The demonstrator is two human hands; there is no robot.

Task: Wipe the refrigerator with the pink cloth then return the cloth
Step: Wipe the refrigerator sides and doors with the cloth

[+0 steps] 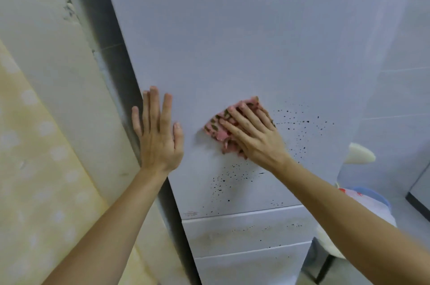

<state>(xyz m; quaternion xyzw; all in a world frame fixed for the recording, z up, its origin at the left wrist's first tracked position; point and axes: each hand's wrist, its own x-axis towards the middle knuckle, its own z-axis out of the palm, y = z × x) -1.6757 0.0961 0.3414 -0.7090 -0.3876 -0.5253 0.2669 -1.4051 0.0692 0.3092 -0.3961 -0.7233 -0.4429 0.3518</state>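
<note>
Lying bunched against the refrigerator (232, 40) door, just left of dark specks (300, 126): pink cloth (220, 132), judged light, soft and limp, best pinned under a spread palm; right hand (253, 135) presses it straight-fingered, left hand (158, 135) flat, apart, on the door's left edge.

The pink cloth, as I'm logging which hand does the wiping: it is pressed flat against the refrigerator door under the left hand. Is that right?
Not quite. The head view shows the pink cloth pressed flat against the refrigerator door under the right hand, not the left. The left hand lies bare and flat on the door near its left edge.
</note>
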